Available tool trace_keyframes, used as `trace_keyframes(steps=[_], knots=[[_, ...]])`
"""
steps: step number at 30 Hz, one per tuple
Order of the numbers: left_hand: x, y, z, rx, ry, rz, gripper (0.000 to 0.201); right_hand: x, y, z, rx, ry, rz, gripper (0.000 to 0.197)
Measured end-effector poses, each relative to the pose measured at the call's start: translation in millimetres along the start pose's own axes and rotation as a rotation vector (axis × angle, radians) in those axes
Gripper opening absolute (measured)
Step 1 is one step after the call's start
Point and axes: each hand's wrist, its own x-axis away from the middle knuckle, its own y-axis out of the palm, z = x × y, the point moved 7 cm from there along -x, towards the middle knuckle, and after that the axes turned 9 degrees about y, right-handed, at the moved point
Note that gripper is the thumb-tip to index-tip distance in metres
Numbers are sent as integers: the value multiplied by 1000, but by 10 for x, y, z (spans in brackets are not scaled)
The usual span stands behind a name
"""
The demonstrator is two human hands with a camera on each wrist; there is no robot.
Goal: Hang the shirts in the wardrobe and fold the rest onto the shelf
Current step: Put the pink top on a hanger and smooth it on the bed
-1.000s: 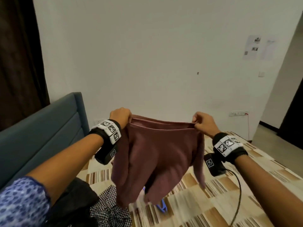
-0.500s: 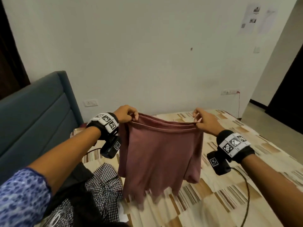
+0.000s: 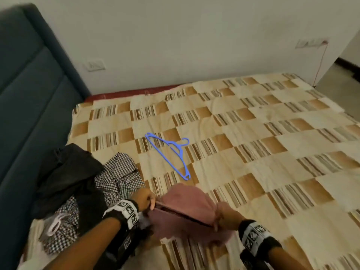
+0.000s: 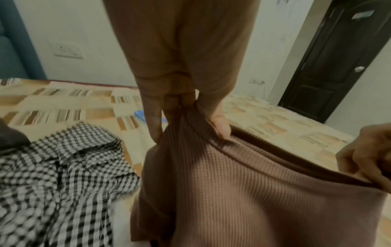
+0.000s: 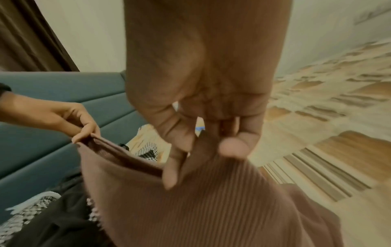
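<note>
Both hands stretch a ribbed mauve knit top (image 3: pixel 187 209) low over the checked bedspread (image 3: pixel 253 133).
The left hand (image 3: pixel 145 198) and right hand (image 3: pixel 227 216) each pinch one end of its hem, fingers curled; a blue plastic hanger (image 3: pixel 171 154) lies mid-bed; a black-and-white gingham shirt (image 3: pixel 118 178) sits heaped near the headboard edge.

No legible text — markers only.

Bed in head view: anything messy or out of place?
Yes. A checked shirt and a dark garment lie crumpled in a heap by the headboard, unfolded. A blue hanger lies loose on the bedspread, carrying nothing.
</note>
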Motion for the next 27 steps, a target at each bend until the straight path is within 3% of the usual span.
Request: trace_keyframes(steps=[2, 4, 7, 14, 18, 22, 27], knots=[[-196, 270, -312, 17, -75, 70, 34, -405, 125, -52, 91, -10, -24, 63], [-357, 502, -496, 27, -98, 107, 28, -650, 50, -313, 123, -84, -21, 76], [-531, 959, -811, -4, -120, -20, 33, -1134, -228, -748, 84, -145, 103, 45], [-672, 1648, -1579, -93, -285, -243, 93, -2336, -467, -1437, 33, -167, 101, 37], [-714, 1766, -1737, -366, -353, -310, 97, -2751, -532, -1578, 78, -102, 124, 32], [-794, 1865, -1924, -351, -322, -314, 98, -3021, -588, -1637, 153, -34, 204, 21], [-857, 1929, -1998, -296, -280, -289, 98, -3204, -551, -1623, 100, -103, 275, 19]])
